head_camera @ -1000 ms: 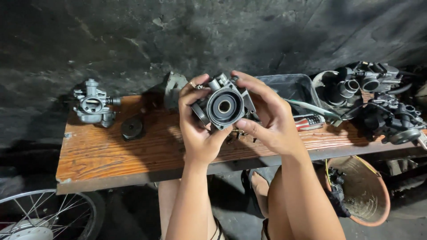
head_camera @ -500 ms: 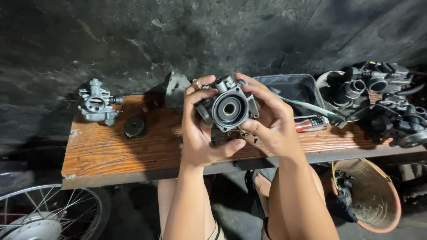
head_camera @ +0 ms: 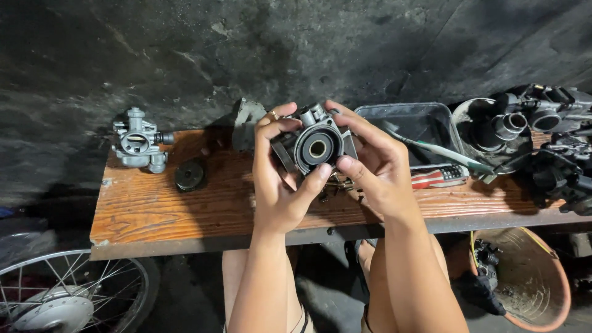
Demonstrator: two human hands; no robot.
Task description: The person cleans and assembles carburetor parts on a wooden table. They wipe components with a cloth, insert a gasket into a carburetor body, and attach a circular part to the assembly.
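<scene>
Both hands hold a dark metal carburetor body (head_camera: 316,147) up over a wooden bench (head_camera: 148,209), its round bore facing me. My left hand (head_camera: 279,176) wraps its left side, with the thumb pressed under the bore. My right hand (head_camera: 375,166) cups the right side, fingers curled over the top. Small loose parts lie on the bench just beneath the hands, partly hidden.
A silver carburetor (head_camera: 139,146) and a black round cap (head_camera: 189,175) sit at the bench's left. A dark tray (head_camera: 414,123) and a heap of engine parts (head_camera: 536,135) crowd the right. Below are a spoked wheel (head_camera: 61,296) and an orange bucket (head_camera: 530,283).
The hands have turned the carburetor body slightly and the left thumb has slid under the bore. The view has shifted a little to the left.
</scene>
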